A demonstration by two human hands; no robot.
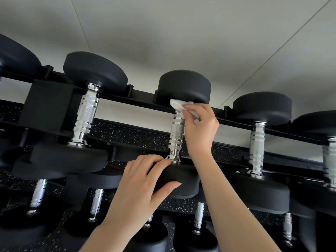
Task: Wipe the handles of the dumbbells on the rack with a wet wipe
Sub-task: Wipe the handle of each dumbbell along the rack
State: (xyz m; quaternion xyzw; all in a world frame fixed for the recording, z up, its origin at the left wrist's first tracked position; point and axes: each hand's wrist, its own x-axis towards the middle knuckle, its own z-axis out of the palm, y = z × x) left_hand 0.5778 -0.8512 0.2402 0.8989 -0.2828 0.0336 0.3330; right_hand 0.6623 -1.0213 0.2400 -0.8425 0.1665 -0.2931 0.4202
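Note:
Several black dumbbells with knurled chrome handles lie across a black rack (141, 100). At the centre, one dumbbell's chrome handle (176, 135) runs between its far head (183, 86) and near head (181, 180). My right hand (201, 130) holds a white wet wipe (179, 105) against the top end of that handle, close under the far head. My left hand (145, 186) grips the near head, fingers over its top edge and thumb across its face.
Neighbouring dumbbells sit to the left (85, 113) and right (257, 146) on the top tier, with more on a lower tier (96, 202). A pale wall (181, 33) stands behind the rack; speckled black flooring (138, 137) shows below.

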